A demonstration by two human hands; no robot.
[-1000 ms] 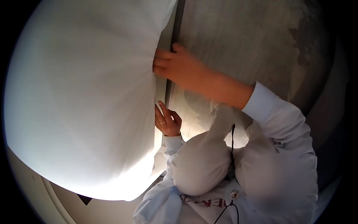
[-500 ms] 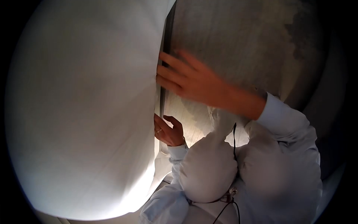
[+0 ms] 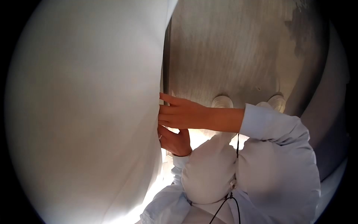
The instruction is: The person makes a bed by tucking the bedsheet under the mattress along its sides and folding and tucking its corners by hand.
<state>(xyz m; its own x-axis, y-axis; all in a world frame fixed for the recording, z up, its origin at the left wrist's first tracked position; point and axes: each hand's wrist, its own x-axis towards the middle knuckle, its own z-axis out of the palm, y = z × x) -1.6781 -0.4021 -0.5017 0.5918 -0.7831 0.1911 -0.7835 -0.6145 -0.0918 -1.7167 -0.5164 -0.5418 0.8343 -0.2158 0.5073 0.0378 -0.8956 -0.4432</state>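
Hands point(image 3: 188, 115) touch white cloth point(image 3: 89, 104), right fingers point(image 3: 169, 109) parted, left fingers point(image 3: 166, 135) bent, grip unclear.

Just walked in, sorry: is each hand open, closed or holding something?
Left hand: at the edge of the white cloth; grip hidden, can't tell.
Right hand: at the same edge; grip hidden, can't tell.

Left hand point(image 3: 176, 142), right hand point(image 3: 188, 114) — fingertips hidden behind the cloth point(image 3: 85, 112) — itself cut off above and below.
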